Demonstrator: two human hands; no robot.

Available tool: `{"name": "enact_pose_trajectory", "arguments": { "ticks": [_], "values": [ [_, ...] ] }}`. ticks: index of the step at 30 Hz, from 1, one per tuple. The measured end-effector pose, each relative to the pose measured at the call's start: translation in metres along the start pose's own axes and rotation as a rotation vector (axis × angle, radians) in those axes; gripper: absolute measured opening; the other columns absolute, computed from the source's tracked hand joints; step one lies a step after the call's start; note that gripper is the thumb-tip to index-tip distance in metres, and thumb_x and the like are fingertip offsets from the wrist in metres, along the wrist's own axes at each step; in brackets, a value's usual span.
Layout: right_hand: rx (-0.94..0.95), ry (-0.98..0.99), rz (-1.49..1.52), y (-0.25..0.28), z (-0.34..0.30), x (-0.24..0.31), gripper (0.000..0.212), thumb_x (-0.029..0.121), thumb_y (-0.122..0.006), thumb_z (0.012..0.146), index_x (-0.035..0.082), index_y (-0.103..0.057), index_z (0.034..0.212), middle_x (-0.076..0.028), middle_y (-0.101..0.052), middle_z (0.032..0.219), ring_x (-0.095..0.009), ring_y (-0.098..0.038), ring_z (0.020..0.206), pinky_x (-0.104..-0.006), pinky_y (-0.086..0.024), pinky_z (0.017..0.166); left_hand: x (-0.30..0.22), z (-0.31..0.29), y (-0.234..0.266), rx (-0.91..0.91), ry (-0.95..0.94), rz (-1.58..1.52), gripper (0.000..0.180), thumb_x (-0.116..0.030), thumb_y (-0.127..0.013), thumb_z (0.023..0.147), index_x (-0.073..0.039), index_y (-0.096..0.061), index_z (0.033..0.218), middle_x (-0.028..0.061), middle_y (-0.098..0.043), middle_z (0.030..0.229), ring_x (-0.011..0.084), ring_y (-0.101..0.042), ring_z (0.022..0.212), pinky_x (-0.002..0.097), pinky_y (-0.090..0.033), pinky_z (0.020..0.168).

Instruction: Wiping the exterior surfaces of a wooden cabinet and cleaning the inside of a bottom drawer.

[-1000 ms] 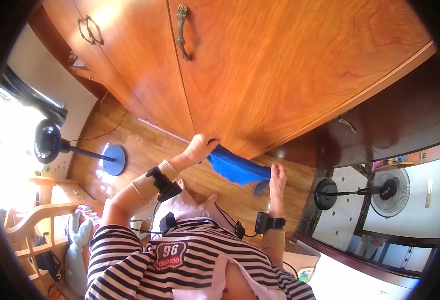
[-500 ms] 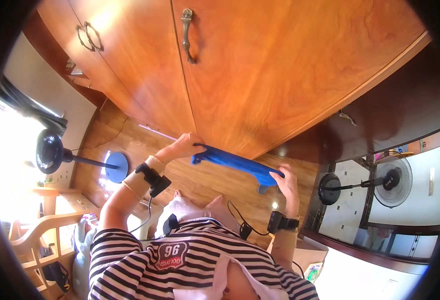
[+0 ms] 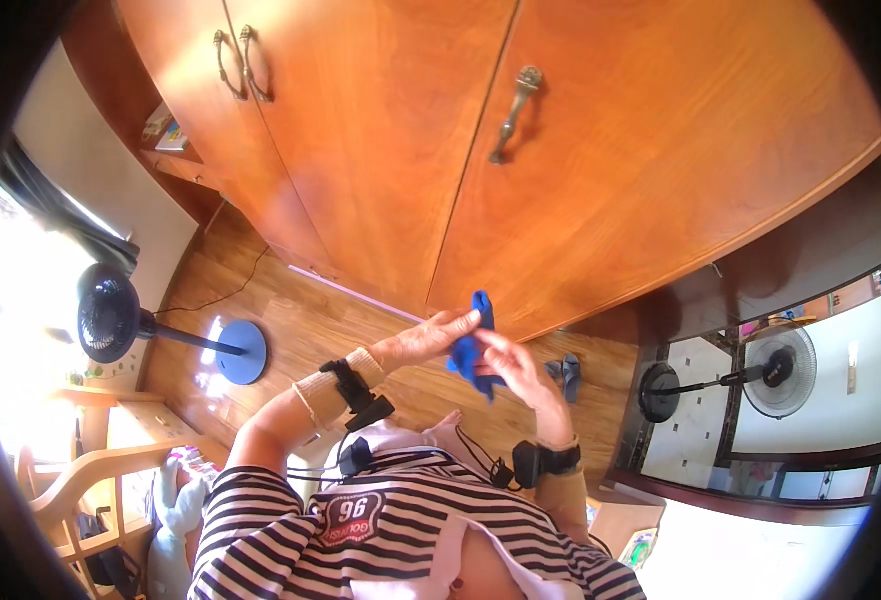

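A blue cloth, bunched into a short bundle, hangs between my two hands in front of the wooden wardrobe. My left hand pinches its upper part, thumb lying along the fabric. From the other side, my right hand closes on the cloth, its fingers partly hidden by the folds. The fingertips of both hands nearly meet there. One end of the cloth sticks up above my left thumb, and another droops below my right fingers.
The wardrobe with metal handles stands directly ahead. A dark standing fan is at left, another fan at right. Slippers lie on the wood floor beyond my right hand. A wooden railing stands at lower left.
The cloth was stretched wide between my hands; now they have come together and it is folded up. My view has shifted, with the wardrobe handles appearing farther right.
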State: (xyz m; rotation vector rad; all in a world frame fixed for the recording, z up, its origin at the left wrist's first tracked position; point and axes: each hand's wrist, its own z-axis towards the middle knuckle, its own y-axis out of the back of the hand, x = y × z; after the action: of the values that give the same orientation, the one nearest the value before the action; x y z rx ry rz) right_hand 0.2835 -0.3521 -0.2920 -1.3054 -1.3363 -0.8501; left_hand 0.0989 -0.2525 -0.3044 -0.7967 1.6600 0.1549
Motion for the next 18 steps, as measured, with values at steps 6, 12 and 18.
{"name": "enact_pose_trajectory", "arguments": {
  "ticks": [6, 12, 18],
  "values": [
    [-0.269, 0.028, -0.081, -0.006, 0.017, -0.008, 0.034, 0.02, -0.054, 0.099, -0.003, -0.055, 0.124, -0.013, -0.067, 0.102, -0.021, -0.068, 0.086, -0.0317, -0.056, 0.077, -0.017, -0.024, 0.022, 0.064, -0.177, 0.067, 0.03, -0.016, -0.063, 0.088, -0.002, -0.057, 0.113, 0.0035, -0.063, 0.098, 0.0112, -0.056, 0.092, 0.0274, -0.046, 0.082],
    [-0.429, 0.224, 0.047, -0.014, 0.022, -0.042, 0.055, 0.015, -0.064, 0.092, -0.002, -0.04, 0.138, -0.014, -0.054, 0.132, -0.022, -0.052, 0.122, -0.0348, -0.046, 0.097, -0.043, -0.032, 0.037, 0.048, -0.141, -0.416, 0.034, -0.003, -0.059, 0.087, -0.005, -0.057, 0.121, 0.0041, -0.064, 0.107, 0.0156, -0.061, 0.101, 0.0325, -0.048, 0.094],
    [-0.312, -0.034, -0.188, -0.03, 0.05, -0.028, 0.056, 0.012, -0.068, 0.086, 0.001, -0.043, 0.135, -0.01, -0.061, 0.117, -0.017, -0.057, 0.108, -0.0326, -0.047, 0.09, -0.057, -0.035, 0.049, 0.097, -0.195, -0.268, 0.028, -0.003, -0.058, 0.087, -0.005, -0.058, 0.115, 0.0013, -0.065, 0.101, 0.0123, -0.061, 0.095, 0.0294, -0.05, 0.085]
  ]
}}
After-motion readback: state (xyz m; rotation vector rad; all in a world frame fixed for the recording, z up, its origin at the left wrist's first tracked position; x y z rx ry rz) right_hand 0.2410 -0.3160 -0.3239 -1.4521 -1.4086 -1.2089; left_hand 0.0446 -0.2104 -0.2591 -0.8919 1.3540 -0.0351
